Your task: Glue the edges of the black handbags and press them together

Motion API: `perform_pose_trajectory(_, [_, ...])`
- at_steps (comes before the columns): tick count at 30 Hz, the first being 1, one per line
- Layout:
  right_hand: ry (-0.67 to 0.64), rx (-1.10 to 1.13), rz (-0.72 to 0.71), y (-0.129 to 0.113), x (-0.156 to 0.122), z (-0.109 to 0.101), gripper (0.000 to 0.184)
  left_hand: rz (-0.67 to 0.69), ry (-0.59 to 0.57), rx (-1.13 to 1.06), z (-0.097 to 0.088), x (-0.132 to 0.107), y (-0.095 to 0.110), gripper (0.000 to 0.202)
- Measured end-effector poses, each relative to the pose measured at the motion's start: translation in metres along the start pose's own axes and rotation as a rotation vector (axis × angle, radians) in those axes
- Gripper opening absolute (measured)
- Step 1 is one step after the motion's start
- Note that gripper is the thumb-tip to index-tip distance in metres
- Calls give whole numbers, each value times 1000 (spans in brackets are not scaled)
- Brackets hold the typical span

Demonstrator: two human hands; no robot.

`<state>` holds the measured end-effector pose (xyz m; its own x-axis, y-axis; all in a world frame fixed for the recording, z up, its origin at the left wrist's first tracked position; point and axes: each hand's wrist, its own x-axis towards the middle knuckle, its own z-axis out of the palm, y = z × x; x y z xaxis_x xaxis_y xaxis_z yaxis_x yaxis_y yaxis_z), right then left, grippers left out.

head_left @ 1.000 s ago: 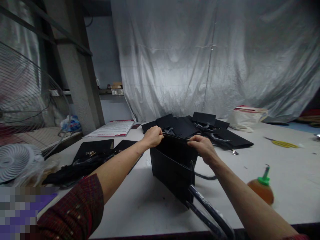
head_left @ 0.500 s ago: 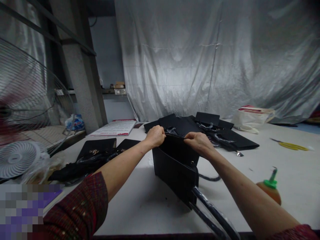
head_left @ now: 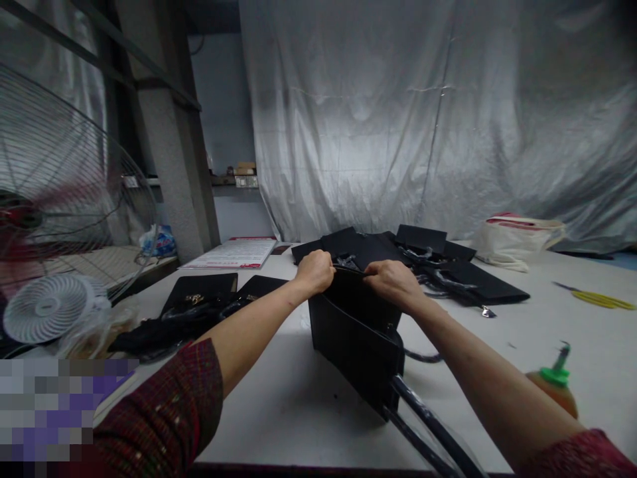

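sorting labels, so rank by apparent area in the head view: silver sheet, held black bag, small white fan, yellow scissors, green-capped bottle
1. Silver sheet
2. Held black bag
3. Small white fan
4. Yellow scissors and green-capped bottle: unsure, the right forearm partly covers the bottle

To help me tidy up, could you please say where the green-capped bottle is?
In the head view, the green-capped bottle is at lower right on the table, partly behind the right forearm, nearer than the yellow scissors.
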<state>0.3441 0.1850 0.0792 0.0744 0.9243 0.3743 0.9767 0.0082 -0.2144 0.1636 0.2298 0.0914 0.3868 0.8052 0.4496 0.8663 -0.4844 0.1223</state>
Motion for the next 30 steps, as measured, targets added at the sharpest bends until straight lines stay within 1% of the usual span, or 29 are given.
perform_pose_trajectory(4, [-7,-26,2,-4,2,2,28,-21,5,7,-1,-2,0,23])
perform_pose_trajectory(7, [-20,-16,-23,-6,4,4,32,-27,4,8,-1,-3,0,23])
perform_pose_trajectory(15, [-29,14,-62,-12,13,7,24,-34,11,16,0,-2,-3,23])
perform_pose_trajectory(22, [-23,58,-106,-18,17,10,26,-39,28,12,5,0,-5,24])
perform_pose_trajectory(26, [-6,47,-120,-21,17,11,23,-38,28,0,5,-1,-6,24])
perform_pose_trajectory(30, [-3,52,-153,-22,17,11,26,-45,15,1,4,-2,-7,23])
